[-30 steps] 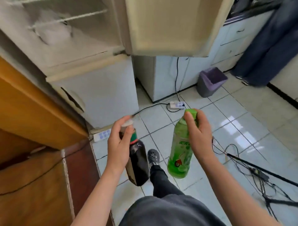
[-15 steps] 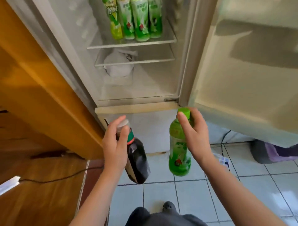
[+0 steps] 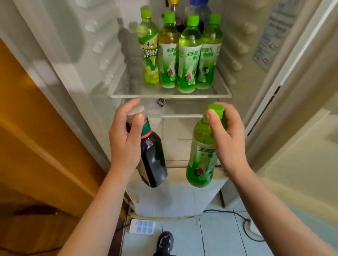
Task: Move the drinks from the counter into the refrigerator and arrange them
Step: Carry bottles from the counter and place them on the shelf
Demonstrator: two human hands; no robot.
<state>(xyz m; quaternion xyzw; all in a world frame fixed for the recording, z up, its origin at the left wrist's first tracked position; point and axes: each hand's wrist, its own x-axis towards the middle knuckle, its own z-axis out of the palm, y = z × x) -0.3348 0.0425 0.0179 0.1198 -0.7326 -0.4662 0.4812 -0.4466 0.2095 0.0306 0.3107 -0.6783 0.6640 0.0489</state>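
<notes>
**Two drinks held at the open refrigerator**

An orange wooden panel (image 3: pixel 36 137) filled the left of the scene, just beside the open refrigerator (image 3: pixel 82 54) and its white inner wall. In front of the cabinet, the person's left hand (image 3: pixel 124 138) grasped a dark bottle (image 3: pixel 155 160) by the neck, with thumb and fingers curled round it just under the pale cap (image 3: pixel 135 110). The bottle hung tilted, its base swung to the right, nearer than the glass shelf (image 3: pixel 170 95) and below its level.

Farther in, four green-capped bottles (image 3: pixel 188 58) stood upright and close together on the right half of that shelf. The leftmost one (image 3: pixel 149 53) wore a yellow-green label unlike the other three. Behind them rose what looked like more bottles, one with a yellow cap (image 3: pixel 172 1) and one with a blue cap (image 3: pixel 195 2), though most of each was hidden.

To the right, the right hand (image 3: pixel 228 138) gripped a green bottle (image 3: pixel 201 159) at its shoulder, the thumb lying just under the green cap (image 3: pixel 215 109). This bottle hung nearly upright, well apart from the dark bottle, and neither drink touched the shelf. Beyond it, at the far right, the refrigerator's door (image 3: pixel 301 109) stood open.

On the tiled floor near the person, a power strip (image 3: pixel 142 226) lay left of a dark shoe (image 3: pixel 164 241), and a black cable (image 3: pixel 243 224) trailed off to the right.
</notes>
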